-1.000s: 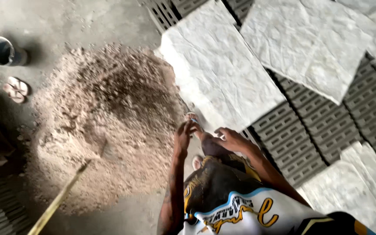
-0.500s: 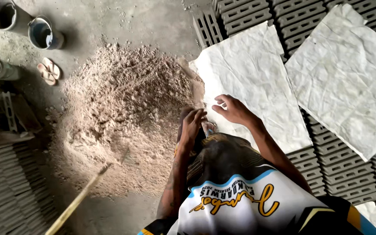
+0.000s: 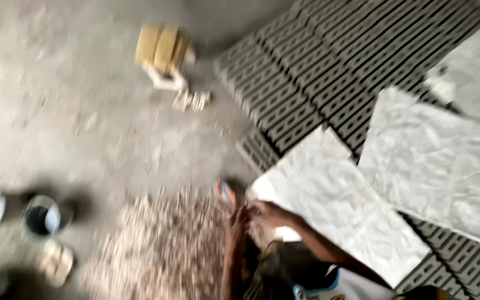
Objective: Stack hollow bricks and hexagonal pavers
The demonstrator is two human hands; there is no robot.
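Both hands meet low in the blurred view: left hand (image 3: 234, 222) and right hand (image 3: 266, 214) touch at the fingers, and how far either grip is closed cannot be told. They sit at the corner of a crumpled white sheet (image 3: 334, 205) lying over grey grooved bricks (image 3: 318, 72). Beside them spreads a pile of sandy earth (image 3: 162, 250), with two buckets (image 3: 43, 216) near it.
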